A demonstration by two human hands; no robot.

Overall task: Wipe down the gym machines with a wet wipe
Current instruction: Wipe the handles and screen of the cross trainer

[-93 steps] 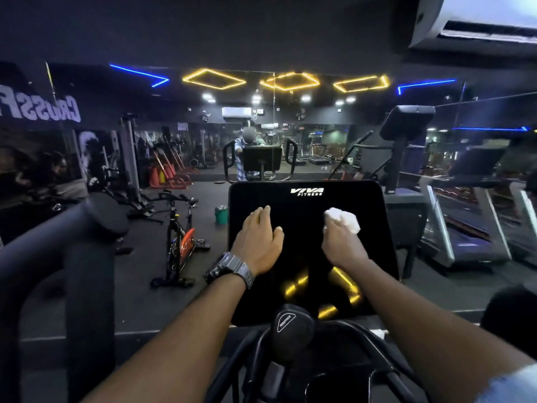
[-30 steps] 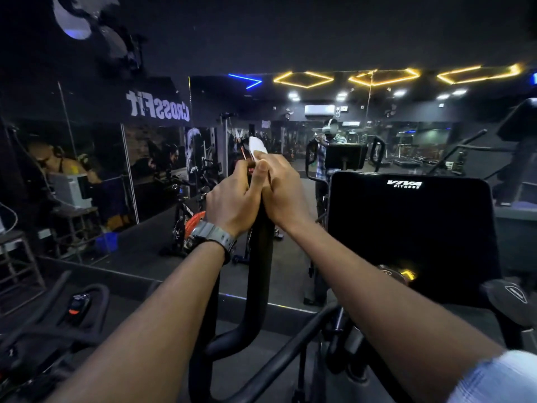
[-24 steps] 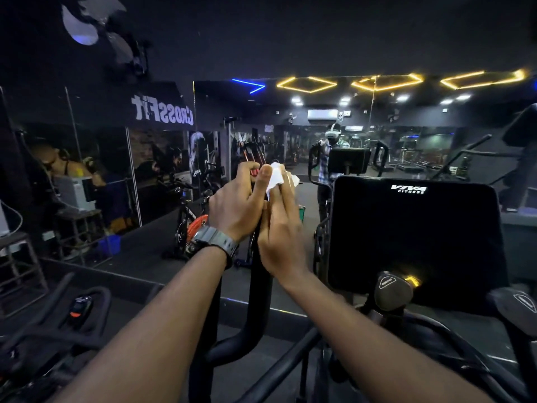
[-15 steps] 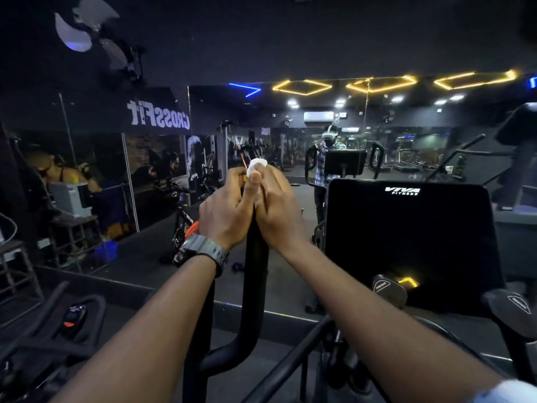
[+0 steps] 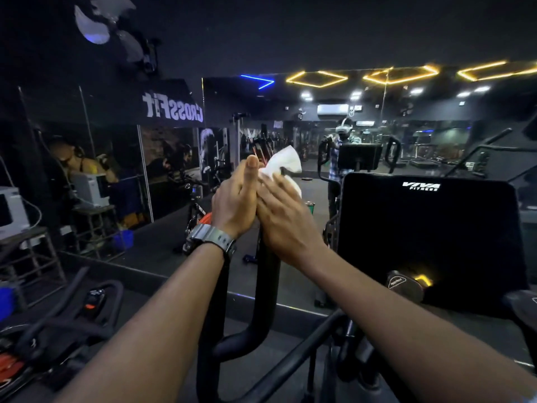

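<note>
Two hands at the top of one upright handle: left hand curled round the black bar from the left with thumb pointing up, right hand laid against it from the right, fingers fairly straight and pressing the wet wipe onto the grip. Wipe at the very top of the bar, bunched, white, soft and crumpled, a loose corner flaring up above the fingertips. Long axis of the handle close to vertical, bending away left at its lower end, so probably a stroke downward along the tube next, right hand nearer the wipe and best placed to drag it. Bar matte black, round in section, smooth, likely rubbery or foam-clad. Just to the right, the console panel, flat, glossy black, with rounded corners and a white logo. Grey wristwatch on the left wrist.
</note>
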